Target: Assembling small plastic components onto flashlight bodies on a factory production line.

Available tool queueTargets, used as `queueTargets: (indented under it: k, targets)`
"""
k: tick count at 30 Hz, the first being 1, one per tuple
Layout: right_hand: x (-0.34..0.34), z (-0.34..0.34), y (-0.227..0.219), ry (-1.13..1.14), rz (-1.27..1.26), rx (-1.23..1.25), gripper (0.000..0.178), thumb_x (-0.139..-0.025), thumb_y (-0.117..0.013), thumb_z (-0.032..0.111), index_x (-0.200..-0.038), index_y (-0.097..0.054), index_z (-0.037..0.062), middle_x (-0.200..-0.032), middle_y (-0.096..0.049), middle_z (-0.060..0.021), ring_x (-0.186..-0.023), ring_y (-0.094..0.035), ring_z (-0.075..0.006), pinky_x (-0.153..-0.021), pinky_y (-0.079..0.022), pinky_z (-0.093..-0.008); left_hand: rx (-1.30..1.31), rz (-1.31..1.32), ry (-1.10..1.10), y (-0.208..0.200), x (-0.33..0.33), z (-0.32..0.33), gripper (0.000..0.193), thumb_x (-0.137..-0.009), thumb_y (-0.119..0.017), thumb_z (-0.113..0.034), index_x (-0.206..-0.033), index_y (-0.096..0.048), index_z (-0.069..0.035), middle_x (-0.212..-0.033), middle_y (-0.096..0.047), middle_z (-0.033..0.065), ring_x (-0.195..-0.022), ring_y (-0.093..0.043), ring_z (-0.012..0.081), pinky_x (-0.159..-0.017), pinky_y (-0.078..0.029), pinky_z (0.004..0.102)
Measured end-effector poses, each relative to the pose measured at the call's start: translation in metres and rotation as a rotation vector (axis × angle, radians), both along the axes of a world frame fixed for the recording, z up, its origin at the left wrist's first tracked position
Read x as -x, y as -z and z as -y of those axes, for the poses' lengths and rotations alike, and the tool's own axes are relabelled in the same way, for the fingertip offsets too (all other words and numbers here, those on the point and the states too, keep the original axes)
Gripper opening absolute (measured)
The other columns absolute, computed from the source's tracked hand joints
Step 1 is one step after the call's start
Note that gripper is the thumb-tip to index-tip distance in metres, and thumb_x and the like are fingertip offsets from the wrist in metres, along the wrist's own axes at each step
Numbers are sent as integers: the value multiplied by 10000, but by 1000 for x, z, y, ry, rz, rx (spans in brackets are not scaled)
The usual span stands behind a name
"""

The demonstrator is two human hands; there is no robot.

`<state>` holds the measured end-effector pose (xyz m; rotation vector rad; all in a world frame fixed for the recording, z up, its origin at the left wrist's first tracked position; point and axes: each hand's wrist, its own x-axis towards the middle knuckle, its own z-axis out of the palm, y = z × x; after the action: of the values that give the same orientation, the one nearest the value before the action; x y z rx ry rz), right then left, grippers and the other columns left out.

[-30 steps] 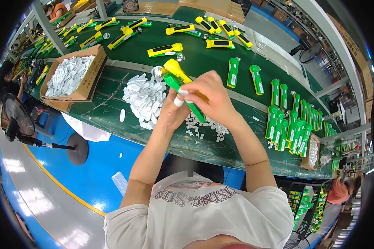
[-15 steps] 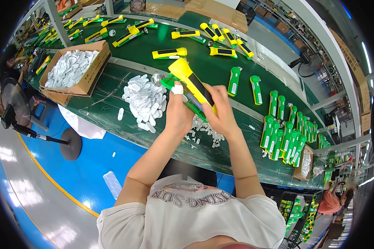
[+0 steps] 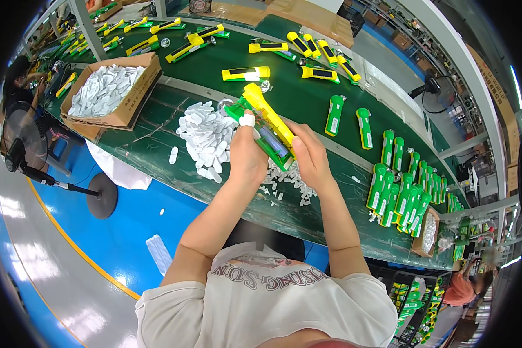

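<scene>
Between my hands is a flashlight body in two halves, a yellow shell half [image 3: 264, 108] and a green shell half [image 3: 283, 164]. The halves are tilted apart along one side, and a bluish-grey cylinder like a battery [image 3: 273, 142] shows inside. My left hand [image 3: 248, 155] is closed on the green half; its thumb, wrapped in white, presses near the head end. My right hand [image 3: 312, 158] grips the lower end, fingers along the yellow half. Just left of my left hand lies a pile of white oval plastic pieces [image 3: 206, 134]. Small white parts [image 3: 293, 181] lie beneath my hands.
A cardboard box [image 3: 124, 116] of white pieces stands left. Yellow-and-green flashlights [image 3: 246, 73] lie along the green belt [image 3: 214, 61] beyond. Green flashlights [image 3: 406, 200] stand grouped at right, near a small box [image 3: 428, 232]. A pedestal fan [image 3: 23, 151] is left.
The flashlight has been turned in my hands, so the gap between its halves and the cylinder inside show more. My right fingers have shifted along the yellow half.
</scene>
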<state>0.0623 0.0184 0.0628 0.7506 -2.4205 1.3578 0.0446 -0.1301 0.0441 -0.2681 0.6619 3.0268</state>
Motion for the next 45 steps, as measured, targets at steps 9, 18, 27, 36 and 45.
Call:
queueTargets:
  k: [9, 18, 27, 36, 45]
  targets:
    - [-11, 18, 6, 126, -99, -191, 435, -945, -540, 104, -1370, -523, 13, -957, -512, -139, -837, -559, -273, -762, -476, -353, 17, -63, -5, 20, 10, -3, 172, -1000, -469, -155, -1116, -523, -39, -992, -579, 60, -918, -586, 167, -806, -480, 329]
    - [-20, 14, 31, 197, -86, -284, 630, -862, -633, 46, -1464, -464, 121, -1071, -455, -143, -860, -609, -278, -722, -538, -382, 198, -182, -4, 29, -2, -14, 265, -1039, -491, -250, -1196, -474, -38, -1042, -595, 90, -975, -621, 216, -883, -500, 362]
    - [-39, 7, 69, 248, -325, -272, 543, -838, -614, 15, -1367, -574, 127, -1248, -528, -165, -1061, -523, -363, -948, -446, -438, 185, -129, 341, 48, -4, 16, 469, -1006, -556, -346, -1311, -432, -12, -1291, -553, 199, -1231, -537, 329, -1056, -435, 474]
    - [-71, -158, 116, 333, 242, -344, 292, -768, -692, -13, -1033, -617, 83, -962, -612, -96, -942, -591, -285, -818, -502, -385, -268, 26, 517, 86, 32, 54, 289, -958, -610, -290, -1090, -525, -47, -782, -451, -9, -649, -445, 90, -587, -379, 274]
    - [-66, -146, 125, 293, 364, -313, 275, -762, -715, 21, -1000, -597, 94, -903, -597, -109, -906, -596, -319, -782, -488, -407, -255, -18, 504, 72, 31, -9, 417, -910, -685, -331, -1134, -533, -15, -982, -535, 110, -931, -529, 213, -703, -480, 300]
